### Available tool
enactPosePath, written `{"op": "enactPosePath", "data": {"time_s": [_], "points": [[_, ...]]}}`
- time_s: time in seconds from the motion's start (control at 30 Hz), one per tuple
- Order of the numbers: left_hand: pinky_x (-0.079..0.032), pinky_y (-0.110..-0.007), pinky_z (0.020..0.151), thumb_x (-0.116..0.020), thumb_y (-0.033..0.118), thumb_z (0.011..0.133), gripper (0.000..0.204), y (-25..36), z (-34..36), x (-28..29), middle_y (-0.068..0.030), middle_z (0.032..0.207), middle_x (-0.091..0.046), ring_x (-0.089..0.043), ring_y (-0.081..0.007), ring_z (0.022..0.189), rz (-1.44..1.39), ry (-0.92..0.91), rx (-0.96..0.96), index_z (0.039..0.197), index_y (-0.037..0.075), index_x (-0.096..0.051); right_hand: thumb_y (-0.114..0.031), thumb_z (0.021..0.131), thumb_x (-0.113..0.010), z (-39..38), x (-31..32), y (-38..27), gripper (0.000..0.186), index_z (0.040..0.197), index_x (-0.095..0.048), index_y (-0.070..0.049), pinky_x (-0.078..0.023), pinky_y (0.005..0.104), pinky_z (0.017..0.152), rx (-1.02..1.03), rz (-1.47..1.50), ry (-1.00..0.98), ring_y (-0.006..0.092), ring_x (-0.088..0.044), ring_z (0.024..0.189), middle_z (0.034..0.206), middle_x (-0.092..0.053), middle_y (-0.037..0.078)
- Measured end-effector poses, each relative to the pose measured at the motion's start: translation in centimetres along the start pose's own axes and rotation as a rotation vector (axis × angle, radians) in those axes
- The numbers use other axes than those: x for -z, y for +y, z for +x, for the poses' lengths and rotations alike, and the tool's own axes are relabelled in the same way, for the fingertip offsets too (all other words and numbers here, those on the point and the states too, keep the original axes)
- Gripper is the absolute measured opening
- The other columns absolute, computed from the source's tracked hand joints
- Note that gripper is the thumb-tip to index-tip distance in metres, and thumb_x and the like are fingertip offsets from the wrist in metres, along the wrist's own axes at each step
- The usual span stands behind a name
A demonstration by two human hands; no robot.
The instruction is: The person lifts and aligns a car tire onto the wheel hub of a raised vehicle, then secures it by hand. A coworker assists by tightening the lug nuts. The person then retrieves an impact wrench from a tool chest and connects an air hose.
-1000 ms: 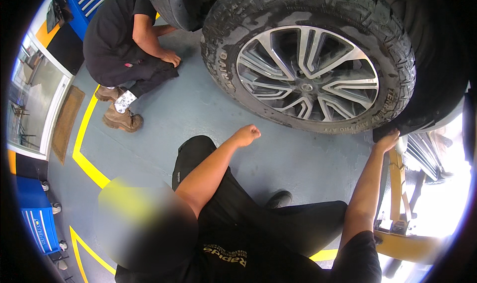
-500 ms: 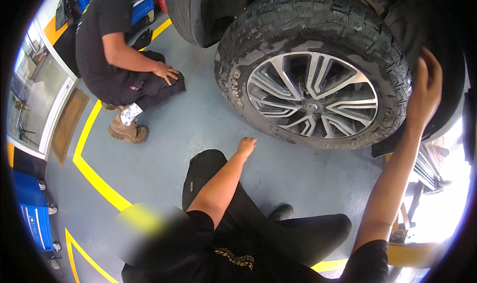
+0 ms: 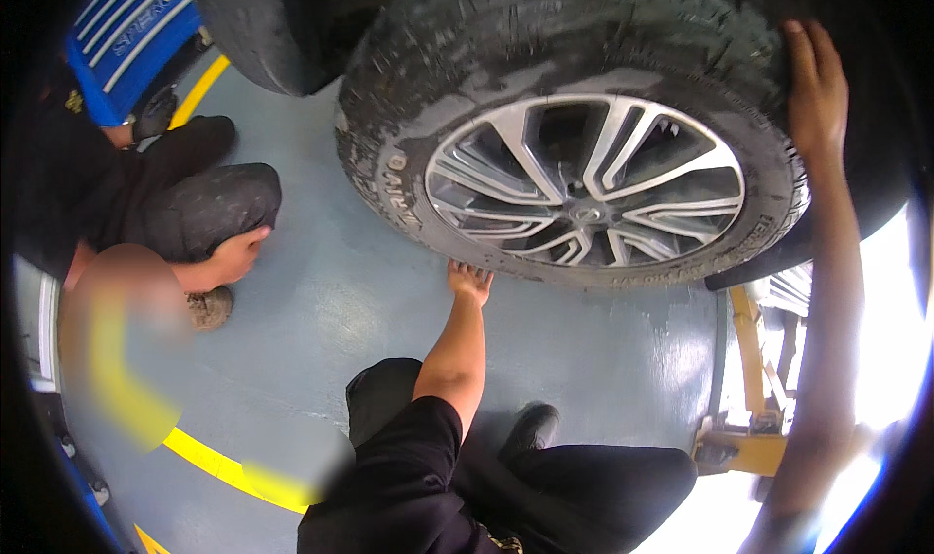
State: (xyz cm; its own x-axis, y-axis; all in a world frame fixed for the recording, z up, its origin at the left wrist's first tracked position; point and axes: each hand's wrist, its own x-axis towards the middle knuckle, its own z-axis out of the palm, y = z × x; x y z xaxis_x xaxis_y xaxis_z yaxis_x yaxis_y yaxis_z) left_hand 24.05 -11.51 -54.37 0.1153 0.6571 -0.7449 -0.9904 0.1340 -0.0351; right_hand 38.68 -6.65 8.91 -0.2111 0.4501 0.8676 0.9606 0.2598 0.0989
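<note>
A large wheel (image 3: 637, 218) with a black knobbly tyre and a silver-and-black alloy rim fills the upper middle of the view, raised off the floor. My left hand (image 3: 471, 282) is open at the tyre's lower left edge, its fingers spread and reaching up to the rubber; whether they bear weight cannot be told. On the tyre's right side lies my right hand (image 3: 819, 97), open, fingers stretched along the tread. Its thumb is hidden. I squat in front of the wheel with my knees apart.
A co-worker in dark clothes crouches at the left, one hand (image 3: 236, 259) by a knee (image 3: 219, 209). Behind stands a blue tool cabinet (image 3: 136, 43). Another tyre (image 3: 255, 34) is at the upper left. A yellow metal stand (image 3: 751, 442) stands at the right, and yellow lines (image 3: 229, 471) mark the grey floor.
My left hand has risen from a closed pose in front of the tyre to its lower edge and opened. My right hand sits higher along the tread. The view has shifted, putting the co-worker farther left.
</note>
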Motion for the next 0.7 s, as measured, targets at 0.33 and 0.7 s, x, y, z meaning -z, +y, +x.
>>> {"op": "enactPosePath", "data": {"time_s": [0.33,0.7], "points": [[-0.037,-0.045,0.108,-0.038,0.054,0.095,0.058,-8.1,5.4,-0.5,-0.0024,0.141,-0.052,-0.047,-0.0235,0.131,-0.261,-0.172,-0.014,0.137,0.016,-0.052,-0.019,0.1,-0.041,1.3,0.5,2.1,0.037,0.128,-0.059,-0.004,-0.036,0.0321,0.107,0.274,-0.1,-0.122,0.0264,-0.052,0.127,0.134,-0.057,0.014],[-0.043,-0.053,0.103,-0.041,0.056,0.093,0.059,-6.7,6.4,-0.7,-0.0063,0.135,-0.057,-0.051,-0.0304,0.127,-0.221,-0.269,0.038,0.133,0.016,-0.055,-0.027,0.1,-0.047,-1.2,0.2,-3.9,0.029,0.085,-0.058,-0.004,-0.038,0.0255,0.072,0.105,0.324,-0.026,0.0093,-0.047,0.077,0.077,-0.053,-0.001]]}}
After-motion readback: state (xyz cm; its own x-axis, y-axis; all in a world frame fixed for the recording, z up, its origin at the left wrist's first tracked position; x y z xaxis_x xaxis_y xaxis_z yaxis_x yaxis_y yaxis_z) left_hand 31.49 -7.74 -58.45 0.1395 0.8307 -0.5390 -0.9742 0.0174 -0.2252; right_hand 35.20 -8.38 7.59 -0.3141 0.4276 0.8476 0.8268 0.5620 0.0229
